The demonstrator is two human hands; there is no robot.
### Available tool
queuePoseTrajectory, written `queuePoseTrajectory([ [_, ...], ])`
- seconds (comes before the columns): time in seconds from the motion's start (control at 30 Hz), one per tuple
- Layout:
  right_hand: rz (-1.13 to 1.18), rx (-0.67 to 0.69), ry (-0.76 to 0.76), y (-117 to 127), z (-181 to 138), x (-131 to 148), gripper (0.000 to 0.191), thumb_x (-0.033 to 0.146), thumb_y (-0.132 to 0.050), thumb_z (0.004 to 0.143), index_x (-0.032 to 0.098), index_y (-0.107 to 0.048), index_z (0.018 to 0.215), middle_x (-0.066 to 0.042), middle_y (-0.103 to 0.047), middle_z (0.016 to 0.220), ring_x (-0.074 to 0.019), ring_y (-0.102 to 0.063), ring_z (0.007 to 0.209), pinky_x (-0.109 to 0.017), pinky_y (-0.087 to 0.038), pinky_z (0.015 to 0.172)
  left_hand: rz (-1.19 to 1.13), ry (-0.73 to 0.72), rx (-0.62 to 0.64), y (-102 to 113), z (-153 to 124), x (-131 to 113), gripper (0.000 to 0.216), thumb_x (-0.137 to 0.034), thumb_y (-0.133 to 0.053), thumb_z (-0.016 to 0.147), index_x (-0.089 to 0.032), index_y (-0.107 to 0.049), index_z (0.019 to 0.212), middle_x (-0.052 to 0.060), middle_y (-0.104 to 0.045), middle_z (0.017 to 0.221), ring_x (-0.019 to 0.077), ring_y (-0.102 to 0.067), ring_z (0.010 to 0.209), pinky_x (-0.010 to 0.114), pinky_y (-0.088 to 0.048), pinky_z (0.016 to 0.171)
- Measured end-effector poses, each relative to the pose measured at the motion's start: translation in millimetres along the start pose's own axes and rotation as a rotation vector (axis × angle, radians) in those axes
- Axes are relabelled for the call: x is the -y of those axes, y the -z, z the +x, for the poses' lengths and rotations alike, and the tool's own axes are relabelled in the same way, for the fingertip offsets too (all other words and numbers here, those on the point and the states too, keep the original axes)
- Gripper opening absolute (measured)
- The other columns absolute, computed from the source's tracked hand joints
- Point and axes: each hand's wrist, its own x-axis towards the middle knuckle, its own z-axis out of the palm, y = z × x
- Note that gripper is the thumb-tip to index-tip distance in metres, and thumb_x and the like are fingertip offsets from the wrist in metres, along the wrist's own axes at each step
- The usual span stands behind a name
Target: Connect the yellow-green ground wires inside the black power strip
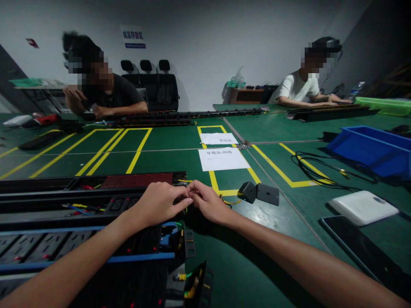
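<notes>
My left hand [160, 203] and my right hand [208, 202] meet at the right-hand ends of several long black power strips. Thumbs and fingers are pinched together on both, and whatever lies between the fingertips is too small and hidden to name. A power strip with a dark red section [136, 179] lies just beyond my left hand. Under my left forearm is a power strip with black sockets [66, 244] and blue edges. A yellow wire [234, 202] shows beside my right hand. Colored wires [84, 208] stick out of an open strip left of my left wrist.
Two black end plates [268, 194] lie right of my hands. Paper sheets [223, 159] rest on the yellow-marked green table [173, 158]. At right are a black cable [308, 171], a white device [362, 207], a phone [362, 248] and a blue bin [369, 149]. Two people sit across.
</notes>
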Motion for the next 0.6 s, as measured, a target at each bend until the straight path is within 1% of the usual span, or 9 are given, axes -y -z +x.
queuePoseTrajectory([
  [0.17, 0.037, 0.005, -0.035, 0.5, -0.2, -0.2, 0.010, 0.015, -0.046, 0.090, 0.021, -0.054, 0.088, 0.006, -0.049, 0.066, -0.0124, -0.044, 0.059, -0.025, -0.033, 0.057, 0.003, -0.016, 0.002, 0.3, -0.4, 1.3, 0.035, -0.052, -0.047, 0.099, -0.027, -0.071, 0.095, 0.003, -0.077, 0.083, 0.0244, -0.073, 0.079, 0.030, -0.036, 0.062],
  [0.6, 0.002, 0.002, -0.033, -0.5, 0.5, -2.2, 0.011, 0.015, -0.046, 0.091, 0.021, -0.055, 0.088, 0.006, -0.050, 0.066, -0.0122, -0.046, 0.060, -0.025, -0.034, 0.058, 0.014, -0.036, 0.004, 0.7, -1.5, 1.3, 0.033, -0.050, -0.046, 0.100, -0.028, -0.070, 0.095, 0.001, -0.077, 0.083, 0.0249, -0.073, 0.078, 0.031, -0.033, 0.062],
])
